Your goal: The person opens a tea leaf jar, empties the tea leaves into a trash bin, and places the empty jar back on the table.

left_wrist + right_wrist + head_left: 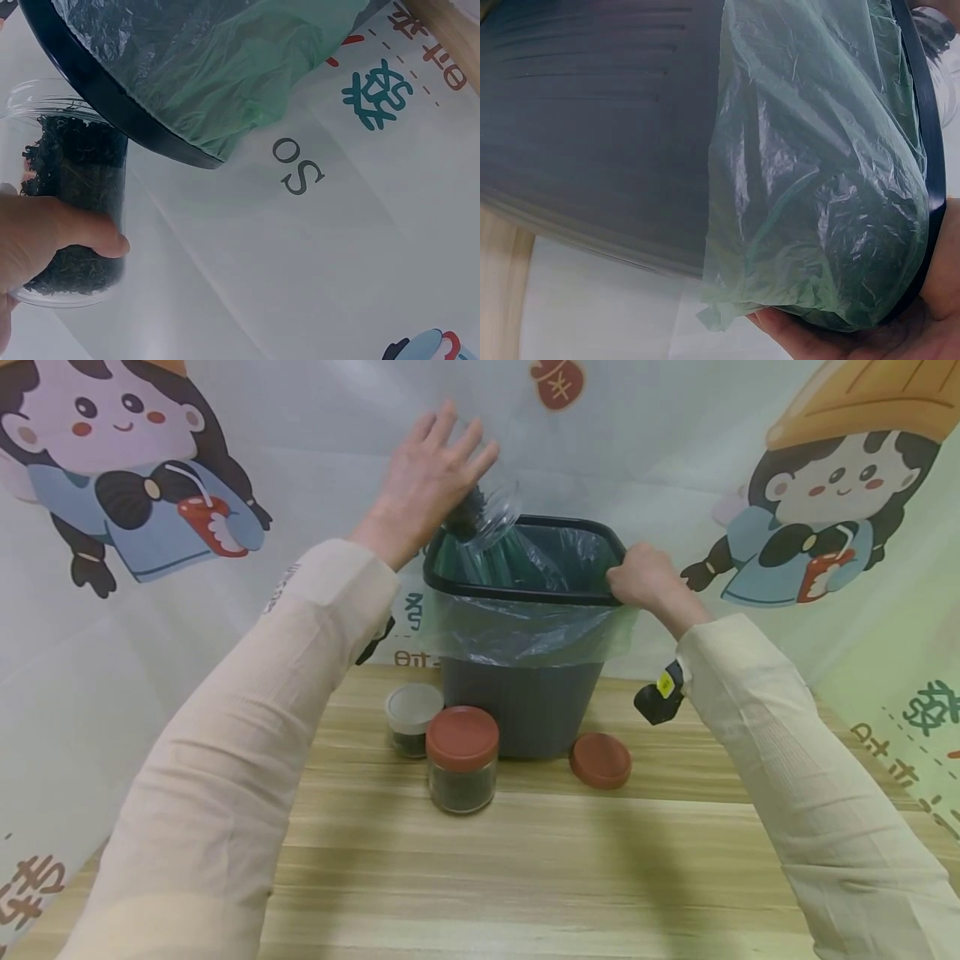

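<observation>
bin (525, 714) on table (450, 877), held jar (483, 518) at its left rim, near jar (462, 760) before bin, far jar (412, 714) left, lid (601, 760) right

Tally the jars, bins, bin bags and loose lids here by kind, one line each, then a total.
Jars: 3 (held jar, red-lidded jar, pale-lidded jar)
Bin: 1
Bag: 1
Loose lid: 1
Total: 6

Jar (96, 180) of dark shreds (79, 266), tilted over bin (536, 710).
</observation>
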`<action>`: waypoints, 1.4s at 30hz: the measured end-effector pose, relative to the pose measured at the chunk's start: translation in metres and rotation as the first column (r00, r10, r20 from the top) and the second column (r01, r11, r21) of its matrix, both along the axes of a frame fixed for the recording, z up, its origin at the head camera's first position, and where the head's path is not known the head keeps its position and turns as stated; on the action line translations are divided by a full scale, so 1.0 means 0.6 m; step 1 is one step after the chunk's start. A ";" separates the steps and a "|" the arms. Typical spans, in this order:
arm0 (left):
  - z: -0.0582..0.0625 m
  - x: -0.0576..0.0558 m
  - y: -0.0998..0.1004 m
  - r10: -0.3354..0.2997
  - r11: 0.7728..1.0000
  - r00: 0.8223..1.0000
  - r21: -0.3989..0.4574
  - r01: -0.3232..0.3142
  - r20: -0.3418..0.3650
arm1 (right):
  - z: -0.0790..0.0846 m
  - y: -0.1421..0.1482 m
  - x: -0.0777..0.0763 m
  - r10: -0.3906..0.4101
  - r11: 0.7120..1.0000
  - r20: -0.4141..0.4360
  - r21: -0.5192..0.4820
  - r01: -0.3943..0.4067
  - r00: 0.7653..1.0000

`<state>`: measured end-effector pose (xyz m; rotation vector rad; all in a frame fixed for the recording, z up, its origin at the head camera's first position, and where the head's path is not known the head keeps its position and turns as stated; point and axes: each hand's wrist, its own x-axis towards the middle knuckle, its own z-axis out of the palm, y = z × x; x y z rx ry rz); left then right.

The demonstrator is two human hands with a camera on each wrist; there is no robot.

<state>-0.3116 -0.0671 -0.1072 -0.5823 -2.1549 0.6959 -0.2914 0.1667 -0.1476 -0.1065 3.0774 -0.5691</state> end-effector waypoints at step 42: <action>0.002 0.000 0.009 0.000 0.998 0.999 -0.063 -0.002 -0.035 | 0.000 0.000 0.000 0.000 1.000 -0.010 0.020 0.000 1.000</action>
